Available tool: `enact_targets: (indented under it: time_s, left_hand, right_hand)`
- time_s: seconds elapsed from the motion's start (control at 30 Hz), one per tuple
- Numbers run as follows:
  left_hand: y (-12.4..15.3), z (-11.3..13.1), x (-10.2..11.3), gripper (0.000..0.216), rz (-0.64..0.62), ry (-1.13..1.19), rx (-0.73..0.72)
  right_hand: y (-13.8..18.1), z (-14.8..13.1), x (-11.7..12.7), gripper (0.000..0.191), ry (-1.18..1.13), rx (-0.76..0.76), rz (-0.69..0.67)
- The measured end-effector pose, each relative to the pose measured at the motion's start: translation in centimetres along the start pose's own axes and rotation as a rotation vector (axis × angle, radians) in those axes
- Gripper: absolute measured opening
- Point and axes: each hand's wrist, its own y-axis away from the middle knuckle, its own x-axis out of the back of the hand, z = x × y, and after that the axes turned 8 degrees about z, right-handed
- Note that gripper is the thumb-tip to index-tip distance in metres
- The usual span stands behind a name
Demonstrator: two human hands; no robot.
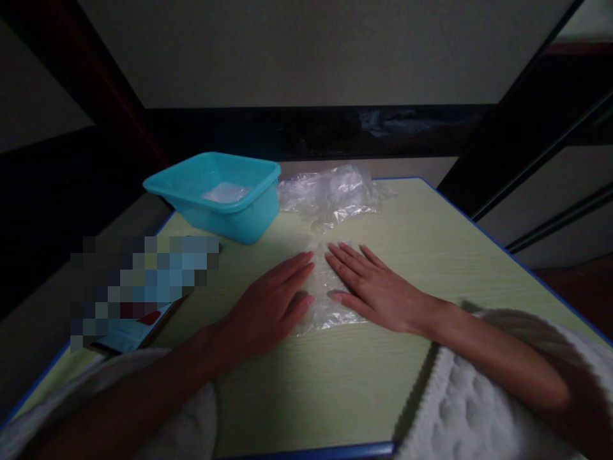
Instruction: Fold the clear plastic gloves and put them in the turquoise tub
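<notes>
A clear plastic bag point(325, 297) lies flat on the table between my hands, its near edge slightly crinkled. My left hand point(275, 297) rests on its left side, palm down, fingers stretched out and the thumb apart from them. On the right side, my right hand point(371, 281) presses down flat with its fingers spread. Both palms are hidden from above. Just beyond the fingertips sits a loose, crumpled heap of clear plastic bags point(335, 191).
A turquoise plastic basin point(249, 220) stands at the table's back left, with something whitish inside. Nearer on the left lies a phone point(129, 332) with a lit screen, partly blurred out. The pale wooden table point(306, 396) has a blue edge. A wall rises behind it.
</notes>
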Motion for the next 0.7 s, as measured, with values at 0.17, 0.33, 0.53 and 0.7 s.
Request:
enact_targets:
  time_s: [0.17,0.33,0.53,0.7]
  left_hand:
    - [0.16,-0.10,0.10,0.054,-0.063,-0.020,-0.052]
    - [0.35,0.23,0.27,0.058,-0.113,0.000,-0.145]
    - [0.50,0.07,0.07,0.059,-0.180,-0.056,-0.157]
    - [0.45,0.15,0.30,0.058,-0.238,-0.136,-0.130]
  right_hand:
    - [0.02,0.08,-0.04,0.068,0.008,-0.001,-0.028]
    - [-0.12,-0.02,0.13,0.072,-0.005,-0.008,-0.073]
    - [-0.23,-0.09,0.30,0.074,0.003,-0.018,-0.103]
    - [-0.22,-0.08,0.38,0.074,-0.003,-0.014,-0.106]
